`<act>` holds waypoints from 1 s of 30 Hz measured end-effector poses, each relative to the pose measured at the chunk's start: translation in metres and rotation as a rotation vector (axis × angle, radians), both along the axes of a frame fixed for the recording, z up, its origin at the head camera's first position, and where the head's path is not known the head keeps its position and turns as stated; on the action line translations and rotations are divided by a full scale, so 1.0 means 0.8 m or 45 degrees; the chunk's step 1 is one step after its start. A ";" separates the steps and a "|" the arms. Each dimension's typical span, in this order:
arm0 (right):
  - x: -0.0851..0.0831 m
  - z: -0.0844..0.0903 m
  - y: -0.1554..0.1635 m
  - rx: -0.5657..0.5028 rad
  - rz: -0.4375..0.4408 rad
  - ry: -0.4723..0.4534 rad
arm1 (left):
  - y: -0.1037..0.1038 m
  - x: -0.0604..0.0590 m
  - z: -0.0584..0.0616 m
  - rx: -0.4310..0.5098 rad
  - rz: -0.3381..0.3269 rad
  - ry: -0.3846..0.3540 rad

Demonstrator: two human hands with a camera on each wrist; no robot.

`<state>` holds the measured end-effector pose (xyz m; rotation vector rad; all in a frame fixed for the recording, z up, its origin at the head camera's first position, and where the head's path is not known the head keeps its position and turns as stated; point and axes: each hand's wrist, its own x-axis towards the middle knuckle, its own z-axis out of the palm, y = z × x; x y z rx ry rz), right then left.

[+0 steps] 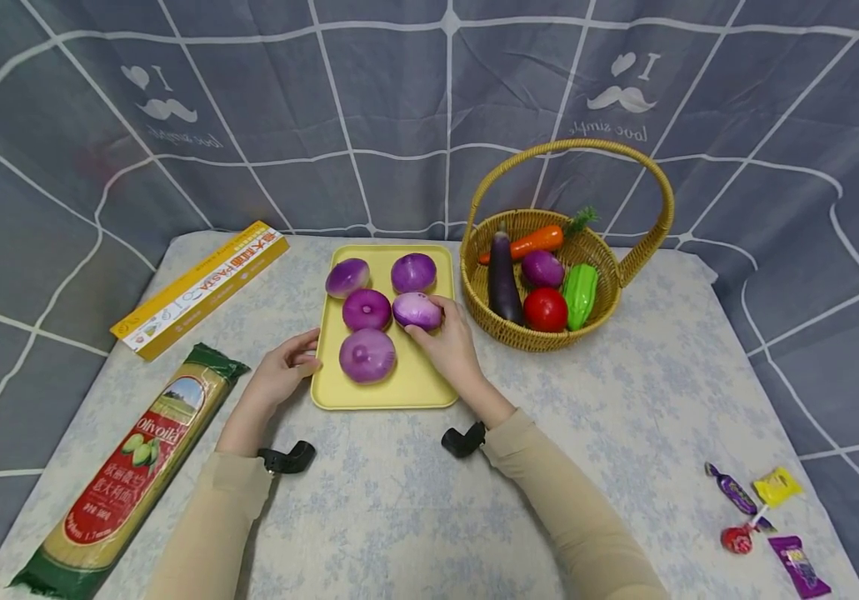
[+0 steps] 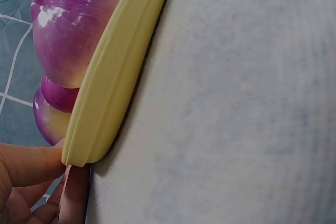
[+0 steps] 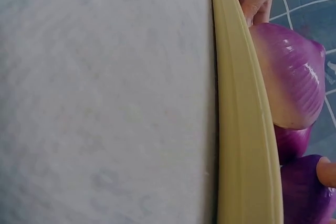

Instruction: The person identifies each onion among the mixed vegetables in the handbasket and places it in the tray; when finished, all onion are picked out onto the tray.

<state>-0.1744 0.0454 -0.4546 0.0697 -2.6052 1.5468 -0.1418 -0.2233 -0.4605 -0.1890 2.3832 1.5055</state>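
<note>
A yellow tray [image 1: 429,379] lies on the table with several purple onions on it. My left hand [image 1: 284,364] holds the tray's left edge; in the left wrist view its thumb [image 2: 37,163] lies against the rim and a finger is at the underside. My right hand [image 1: 453,343] grips a purple onion [image 1: 416,311] at the tray's right side, thumb in front and fingers behind. Beside it are a dark magenta onion [image 1: 367,310] and a large onion [image 1: 367,357]. Farther back sit another onion [image 1: 413,272] and a paler-sided onion [image 1: 347,277].
A wicker basket [image 1: 489,329] right of the tray holds an eggplant [image 1: 501,279], carrot, onion, tomato [image 1: 546,310] and green vegetable. At left lie a pasta box [image 1: 204,287] and a spaghetti pack [image 1: 137,467]. Wrapped candies [image 1: 796,567] and a lollipop [image 1: 737,539] lie at front right.
</note>
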 end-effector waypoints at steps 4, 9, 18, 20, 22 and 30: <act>-0.001 0.000 0.000 0.017 -0.003 -0.001 | 0.001 0.000 -0.001 -0.007 0.003 0.000; -0.001 0.003 0.001 0.065 0.020 0.037 | 0.001 -0.001 -0.001 -0.024 0.007 0.001; 0.013 0.023 0.008 0.144 0.050 0.084 | 0.001 -0.002 -0.002 -0.026 0.021 0.007; 0.017 0.033 0.012 0.147 0.049 0.105 | 0.001 -0.002 -0.002 -0.025 0.021 0.016; 0.020 0.044 0.020 0.132 0.066 0.114 | 0.001 -0.002 -0.003 -0.025 0.022 0.018; 0.028 0.079 0.071 0.015 0.141 0.117 | 0.000 -0.001 -0.002 -0.010 0.004 0.015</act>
